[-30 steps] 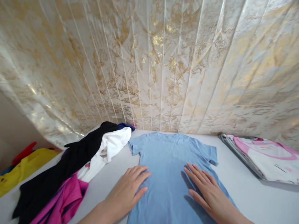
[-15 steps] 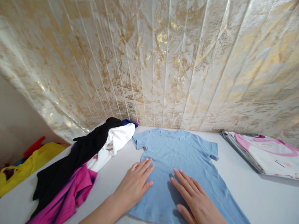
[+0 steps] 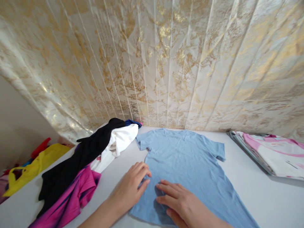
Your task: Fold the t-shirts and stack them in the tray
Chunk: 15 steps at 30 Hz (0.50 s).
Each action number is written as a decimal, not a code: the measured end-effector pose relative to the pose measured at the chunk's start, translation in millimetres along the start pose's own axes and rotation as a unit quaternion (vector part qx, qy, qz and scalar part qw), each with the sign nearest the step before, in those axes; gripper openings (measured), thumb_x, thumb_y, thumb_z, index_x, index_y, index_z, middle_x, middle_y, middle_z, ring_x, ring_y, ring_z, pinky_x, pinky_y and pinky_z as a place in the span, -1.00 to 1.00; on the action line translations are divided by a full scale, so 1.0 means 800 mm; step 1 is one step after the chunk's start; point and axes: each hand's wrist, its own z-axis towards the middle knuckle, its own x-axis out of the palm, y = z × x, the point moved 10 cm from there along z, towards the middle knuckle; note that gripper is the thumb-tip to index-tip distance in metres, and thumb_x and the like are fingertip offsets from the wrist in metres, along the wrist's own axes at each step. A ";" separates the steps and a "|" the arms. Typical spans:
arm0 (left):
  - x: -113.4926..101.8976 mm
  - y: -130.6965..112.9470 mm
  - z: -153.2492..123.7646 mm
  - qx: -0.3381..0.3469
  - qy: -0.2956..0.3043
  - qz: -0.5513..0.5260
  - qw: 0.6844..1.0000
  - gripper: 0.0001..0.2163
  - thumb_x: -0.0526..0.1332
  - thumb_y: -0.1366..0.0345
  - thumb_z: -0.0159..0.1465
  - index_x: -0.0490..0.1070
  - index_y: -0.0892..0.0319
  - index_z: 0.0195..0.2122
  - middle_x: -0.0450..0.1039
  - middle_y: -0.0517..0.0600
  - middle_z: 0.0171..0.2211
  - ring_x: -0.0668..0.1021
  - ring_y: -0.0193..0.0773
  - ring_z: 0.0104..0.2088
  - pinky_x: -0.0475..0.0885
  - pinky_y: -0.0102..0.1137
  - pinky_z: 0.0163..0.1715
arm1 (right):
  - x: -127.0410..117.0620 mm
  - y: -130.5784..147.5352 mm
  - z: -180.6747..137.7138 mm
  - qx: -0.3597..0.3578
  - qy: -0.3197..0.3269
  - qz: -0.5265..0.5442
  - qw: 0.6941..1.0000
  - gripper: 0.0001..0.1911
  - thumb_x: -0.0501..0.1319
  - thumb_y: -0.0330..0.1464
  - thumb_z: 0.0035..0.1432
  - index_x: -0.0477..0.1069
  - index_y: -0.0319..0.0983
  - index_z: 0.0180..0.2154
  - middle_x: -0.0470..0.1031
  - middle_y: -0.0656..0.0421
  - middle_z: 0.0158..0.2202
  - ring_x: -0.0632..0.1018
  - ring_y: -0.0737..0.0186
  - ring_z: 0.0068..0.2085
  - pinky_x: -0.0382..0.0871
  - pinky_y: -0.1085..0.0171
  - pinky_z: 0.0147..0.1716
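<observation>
A light blue short-sleeved T-shirt (image 3: 185, 158) lies spread on the white table, neck toward the curtain and slightly wrinkled. My left hand (image 3: 135, 182) is at the shirt's left side edge. Its fingers are bent, with thumb and forefinger a little apart over the fabric; no cloth shows gripped between them. Over the lower part of the shirt, my right hand (image 3: 181, 201) reaches leftward, fingers stretched and slightly spread, casting a shadow on the cloth. Whether its fingertips touch the fabric I cannot tell.
On the left of the table (image 3: 249, 190) lies a loose heap of black (image 3: 85, 158), white (image 3: 123, 136) and pink garments (image 3: 78, 193). Yellow clothing (image 3: 42, 161) lies beyond the left edge. Folded clothes (image 3: 277, 155) are stacked at right. A gold-patterned curtain (image 3: 161, 69) hangs behind.
My right hand has moved left across the shirt toward my left hand. The left hand's fingers have gone from stretched flat to bent at the shirt's left edge.
</observation>
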 end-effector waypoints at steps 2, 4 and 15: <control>0.001 -0.004 -0.008 -0.007 0.018 -0.015 1.000 -0.93 0.08 0.37 0.36 0.33 0.09 -0.22 0.38 -0.02 -0.17 0.41 -0.17 -0.12 0.33 -0.28 -0.09 | -0.010 -0.003 0.011 0.032 -0.032 -0.019 0.999 -0.49 0.08 -0.53 0.14 0.36 -0.13 0.12 0.28 0.12 0.25 0.29 0.04 0.24 0.22 0.05 0.18; 0.004 -0.005 -0.014 -0.009 0.036 -0.013 0.999 -0.94 0.11 0.35 0.35 0.34 0.09 -0.20 0.37 -0.02 -0.15 0.40 -0.16 -0.10 0.32 -0.27 -0.09 | -0.017 -0.005 0.018 0.052 -0.063 -0.032 0.996 -0.51 0.07 -0.52 0.16 0.36 -0.14 0.11 0.29 0.09 0.24 0.31 0.02 0.21 0.23 0.04 0.15; 0.012 0.018 -0.018 0.000 0.010 0.052 0.999 -0.81 0.08 0.32 0.37 0.34 0.04 -0.01 0.32 0.00 0.04 0.35 -0.13 0.06 0.30 -0.22 0.00 | -0.012 0.020 0.038 -0.026 -0.057 -0.018 0.998 -0.59 0.10 -0.55 0.16 0.39 -0.07 -0.01 0.43 0.19 0.02 0.42 0.19 -0.02 0.29 0.22 -0.04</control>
